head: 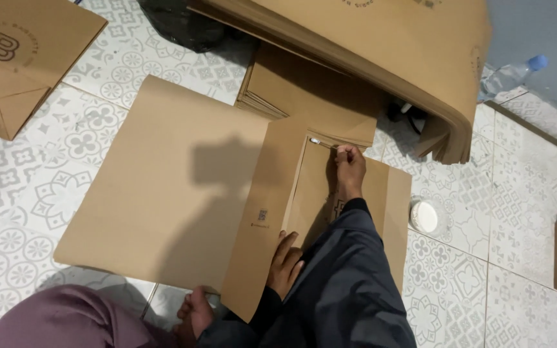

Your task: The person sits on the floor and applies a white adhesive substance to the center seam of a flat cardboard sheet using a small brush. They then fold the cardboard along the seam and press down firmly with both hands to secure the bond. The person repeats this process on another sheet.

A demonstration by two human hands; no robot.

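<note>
Fingers of the right hand (350,166) pinched shut on a thin brush (324,143), pale tip laid against the upper inner edge of the kraft sheet (330,193). Fingers of the left hand (285,263) flat and loose, pressing the near edge of the same sheet, grasping nothing.

Sheet lies on a large corrugated cardboard mat (162,187) on the floor, straight ahead of the person. Its left flap (269,212) is folded over; a right-hand panel lies flat. Judging by the brush position, the stroke is at the far end of the inner edge; whether any glue line is down along the rest cannot be told, no wet sheen visible. The piece reads as mid-assembly: one flap creased, nothing closed yet.

Materials:
- Sheet: brown kraft paper, matte, crisp creases, small dark printed mark on the flap.
- Mat: plain cardboard, smooth, rectangular, in partial shadow.
- Thick stack of flat sheets (381,58) beyond, edges drooping at its right end; a smaller neat pile (304,90) under it.
- Small round white-lidded pot (425,216) just right of the sheet, on patterned grey-white floor tile (85,135).
- Clear plastic bottle (510,76), blue cap, lying far right.
- Finished flat bag (14,64) top left.
- Black plastic bag (182,22) at top.
</note>
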